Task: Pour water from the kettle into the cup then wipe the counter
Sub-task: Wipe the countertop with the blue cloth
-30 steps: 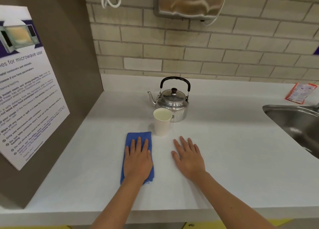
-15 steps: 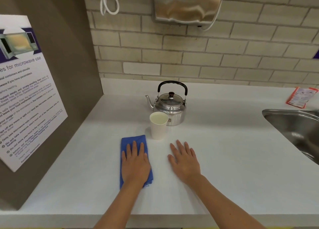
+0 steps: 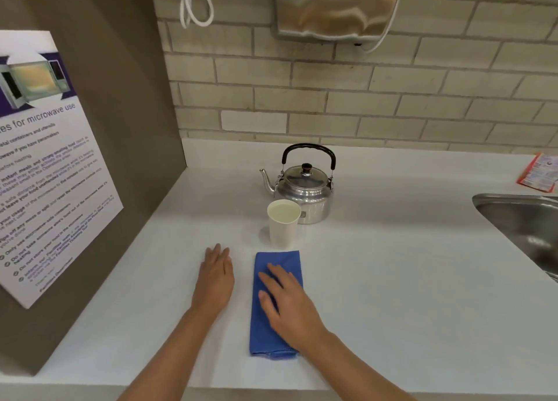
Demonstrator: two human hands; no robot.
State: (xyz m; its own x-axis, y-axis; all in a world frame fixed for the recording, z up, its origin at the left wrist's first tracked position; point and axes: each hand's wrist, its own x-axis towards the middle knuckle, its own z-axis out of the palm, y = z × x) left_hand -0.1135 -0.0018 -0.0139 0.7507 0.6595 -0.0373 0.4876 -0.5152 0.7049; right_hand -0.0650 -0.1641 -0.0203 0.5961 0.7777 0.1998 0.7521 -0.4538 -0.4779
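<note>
A steel kettle [image 3: 305, 189] with a black handle stands upright at the back of the white counter [image 3: 392, 279], its spout pointing left. Just in front of it a white paper cup [image 3: 282, 231] stands upright with liquid inside. Close in front of the cup lies a folded blue cloth [image 3: 279, 258]. My right hand [image 3: 287, 304] rests flat on the cloth, fingers spread. My left hand [image 3: 215, 279] lies flat on the bare counter to the cloth's left, holding nothing.
A steel sink [image 3: 525, 219] is set into the counter at the right, with a red-and-white packet [image 3: 539, 174] behind it. A brown side panel carries a microwave poster [image 3: 45, 174] at the left. A metal dispenser [image 3: 335, 7] hangs on the brick wall.
The cloth was under my left hand; it now lies further right under my right hand. My left hand now rests on the bare counter.
</note>
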